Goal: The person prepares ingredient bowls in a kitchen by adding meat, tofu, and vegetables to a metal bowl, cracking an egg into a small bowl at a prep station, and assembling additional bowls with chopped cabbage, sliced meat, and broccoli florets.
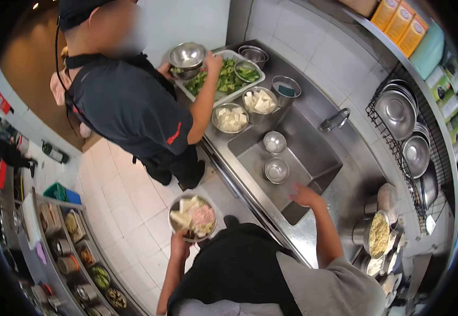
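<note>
My left hand [180, 245] grips the near rim of a metal bowl [192, 217], which holds pale chunks and pinkish shredded food, above the tiled floor. Over the near edge of the steel sink [313, 152], my right hand [303, 195] reaches out with its fingers apart and nothing in them. Two small metal bowls, one [274, 142] behind the other [277, 170], lie in the sink beyond that hand.
A co-worker [129, 100] stands at the counter holding metal bowls [187, 55] over a tray [260, 79] of greens. Bowls of white chunks [230, 119] stand by the sink, near the faucet [335, 120]. A rack [395, 142] holds bowls at right.
</note>
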A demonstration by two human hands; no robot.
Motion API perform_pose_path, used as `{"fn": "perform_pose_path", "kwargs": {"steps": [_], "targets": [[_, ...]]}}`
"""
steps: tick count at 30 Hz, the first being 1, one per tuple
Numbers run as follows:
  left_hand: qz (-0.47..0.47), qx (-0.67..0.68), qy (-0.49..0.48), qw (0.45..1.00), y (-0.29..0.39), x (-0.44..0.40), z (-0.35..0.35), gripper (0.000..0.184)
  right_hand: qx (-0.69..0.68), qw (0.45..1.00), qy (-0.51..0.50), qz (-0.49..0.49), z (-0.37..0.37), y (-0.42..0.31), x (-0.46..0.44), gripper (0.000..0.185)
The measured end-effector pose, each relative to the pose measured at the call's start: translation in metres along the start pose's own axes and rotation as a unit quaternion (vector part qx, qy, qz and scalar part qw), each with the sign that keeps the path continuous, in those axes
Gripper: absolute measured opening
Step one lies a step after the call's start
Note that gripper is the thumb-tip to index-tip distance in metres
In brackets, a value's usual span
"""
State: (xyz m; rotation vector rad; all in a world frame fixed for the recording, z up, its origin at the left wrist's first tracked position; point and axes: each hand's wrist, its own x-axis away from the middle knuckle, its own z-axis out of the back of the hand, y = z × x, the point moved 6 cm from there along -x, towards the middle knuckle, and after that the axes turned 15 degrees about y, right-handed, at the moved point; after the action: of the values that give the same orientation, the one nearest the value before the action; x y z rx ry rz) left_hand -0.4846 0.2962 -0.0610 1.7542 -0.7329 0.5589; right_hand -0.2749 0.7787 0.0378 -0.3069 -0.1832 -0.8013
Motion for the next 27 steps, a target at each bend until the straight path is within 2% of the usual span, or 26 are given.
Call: {"fn": "perform_pose_path", "kwargs": {"steps": [1, 3, 4, 5, 6, 8, 9, 11, 14, 21, 23, 26, 27], "targets": [[0.009, -0.026, 0.037, 0.999, -0.007, -0.004, 0.03, 0.041, -0.069, 0.996, -0.029, -0.04, -0.015, 0.013, 0.007, 0.073], [0.033, -0.017, 0.08, 0.996, -0.018, -0.006, 0.077, 0.031, -0.069, 0.995, -0.028, -0.071, -0.024, 0.025, 0.024, 0.076], [0.056, -0.018, 0.071, 0.996, -0.016, -0.004, 0.095, 0.024, 0.0, 0.998, -0.003, -0.062, -0.022, 0.028, 0.032, 0.074], [0.061, -0.012, 0.103, 0.993, -0.009, 0.003, 0.104, 0.021, 0.069, 0.996, 0.017, -0.051, -0.021, 0.028, 0.04, 0.073], [0.064, -0.006, 0.136, 0.989, -0.004, 0.009, 0.113, 0.019, 0.064, 0.996, 0.011, -0.065, -0.021, 0.027, 0.044, 0.072], [0.016, -0.052, 0.12, 0.991, 0.006, 0.01, 0.124, 0.017, 0.053, 0.995, 0.002, -0.086, -0.014, 0.021, 0.035, 0.072], [0.04, -0.024, 0.138, 0.989, 0.007, 0.007, 0.128, 0.019, 0.042, 0.997, 0.02, -0.056, -0.014, 0.017, 0.028, 0.072], [0.043, -0.002, 0.147, 0.988, 0.015, 0.006, 0.125, 0.023, 0.015, 0.999, 0.052, 0.003, -0.017, 0.002, 0.017, 0.071], [0.038, 0.001, 0.146, 0.989, 0.025, 0.002, 0.124, 0.029, -0.005, 0.998, 0.048, 0.033, -0.003, -0.042, 0.003, 0.068], [0.064, -0.005, 0.139, 0.988, 0.025, 0.001, 0.101, 0.031, -0.087, 0.992, 0.084, 0.041, 0.032, -0.105, -0.065, 0.062], [0.079, -0.005, 0.091, 0.993, 0.019, -0.002, 0.096, 0.032, -0.073, 0.991, 0.104, 0.033, 0.048, -0.109, -0.083, 0.058], [0.091, 0.06, 0.174, 0.979, 0.001, -0.011, 0.105, 0.025, -0.064, 0.989, 0.125, 0.037, 0.058, -0.106, -0.115, 0.057], [0.061, -0.013, 0.199, 0.978, 0.005, -0.006, 0.105, 0.023, -0.08, 0.991, 0.103, 0.028, 0.057, -0.104, -0.122, 0.057]]}}
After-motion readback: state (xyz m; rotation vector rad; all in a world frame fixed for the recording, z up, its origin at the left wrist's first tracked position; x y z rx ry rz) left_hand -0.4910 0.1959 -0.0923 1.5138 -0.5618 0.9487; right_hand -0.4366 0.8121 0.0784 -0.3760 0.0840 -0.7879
